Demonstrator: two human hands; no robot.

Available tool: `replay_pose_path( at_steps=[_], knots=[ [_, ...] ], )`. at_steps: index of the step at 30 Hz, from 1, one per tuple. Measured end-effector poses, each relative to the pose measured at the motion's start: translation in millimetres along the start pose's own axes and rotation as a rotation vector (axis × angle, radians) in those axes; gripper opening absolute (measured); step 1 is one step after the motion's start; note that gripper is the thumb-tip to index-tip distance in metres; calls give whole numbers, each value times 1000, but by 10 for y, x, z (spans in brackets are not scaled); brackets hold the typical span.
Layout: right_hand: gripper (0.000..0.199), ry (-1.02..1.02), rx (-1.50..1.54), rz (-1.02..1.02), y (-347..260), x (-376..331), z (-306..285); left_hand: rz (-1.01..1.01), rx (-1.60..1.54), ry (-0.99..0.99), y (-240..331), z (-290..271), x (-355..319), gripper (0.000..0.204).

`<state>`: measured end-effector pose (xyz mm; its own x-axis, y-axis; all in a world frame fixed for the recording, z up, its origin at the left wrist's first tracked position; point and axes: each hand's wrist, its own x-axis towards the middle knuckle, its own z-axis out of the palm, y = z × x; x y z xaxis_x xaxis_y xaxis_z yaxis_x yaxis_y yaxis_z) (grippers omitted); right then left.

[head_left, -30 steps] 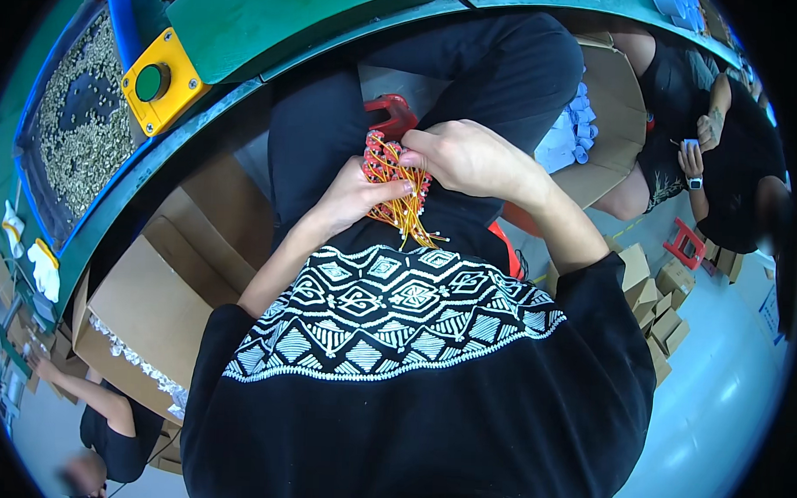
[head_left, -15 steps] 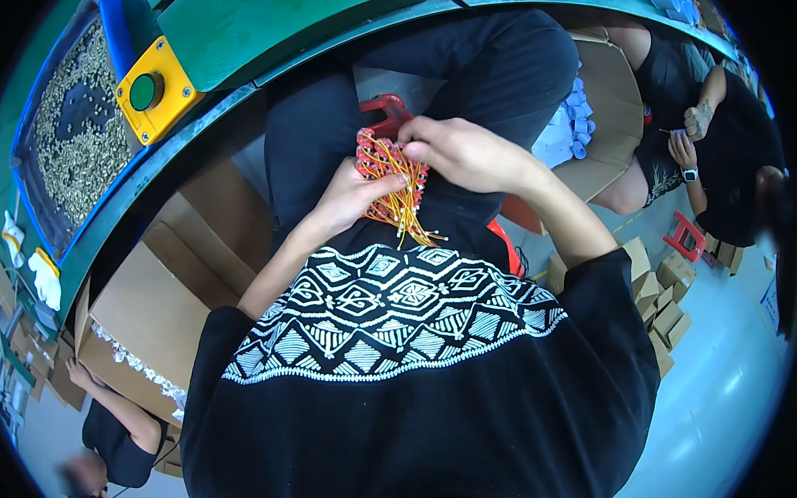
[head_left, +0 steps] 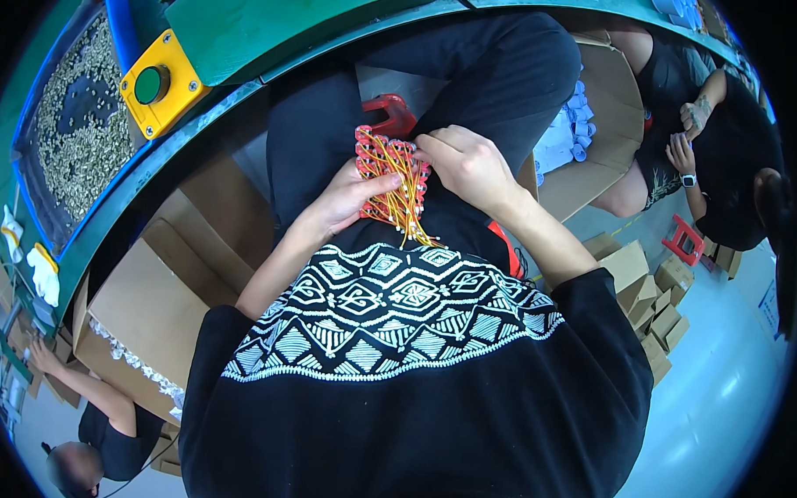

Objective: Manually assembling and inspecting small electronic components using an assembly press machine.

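Note:
A red panel of small round parts [head_left: 364, 148], strung with several yellow and orange wires [head_left: 404, 189], is held over my lap. My left hand [head_left: 348, 196] grips its left side, the thumb lying across the wires. At the panel's upper right edge is my right hand [head_left: 468, 168], its fingers bent and pinched together. What lies between those fingertips is hidden. The loose wire ends hang down toward my shirt, showing small pale tips.
A green bench [head_left: 275, 25] carries a yellow box with a green button [head_left: 151, 85] and a blue-rimmed tray [head_left: 117, 20] of small metal parts. Cardboard boxes [head_left: 155, 315] flank me; one [head_left: 609, 116] holds blue-white pieces. Co-workers sit right and lower left. A red stool [head_left: 684, 241] stands right.
My right hand has shifted slightly right and down along the panel's edge, its elbow drawn in. My left hand stays nearly still. The lower-left co-worker's arm has moved up and left.

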<state>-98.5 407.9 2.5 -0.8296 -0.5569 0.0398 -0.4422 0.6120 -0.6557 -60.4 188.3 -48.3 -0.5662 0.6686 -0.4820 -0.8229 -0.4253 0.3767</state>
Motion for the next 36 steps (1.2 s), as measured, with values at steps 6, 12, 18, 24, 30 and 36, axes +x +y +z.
replay_pose_path(
  at_steps=[6,12,18,24,30,36],
  knots=[
    [14,124,1035,771,19,-26,-7,28,19,12,-73,-75,-21,43],
    [18,-290,471,277,34,-27,-66,30,-21,-4,-47,-95,-22,43],
    [22,-121,320,215,-84,-79,-39,33,-30,25,-26,-33,-47,41],
    [19,-265,655,495,-6,-99,-106,41,-35,-14,-91,-144,-40,42],
    [18,-169,82,65,-128,-115,-7,41,-59,1,-50,-118,-53,43],
    [15,-181,278,239,-114,-141,-66,56,-114,12,-9,-42,-80,44]
  ],
)
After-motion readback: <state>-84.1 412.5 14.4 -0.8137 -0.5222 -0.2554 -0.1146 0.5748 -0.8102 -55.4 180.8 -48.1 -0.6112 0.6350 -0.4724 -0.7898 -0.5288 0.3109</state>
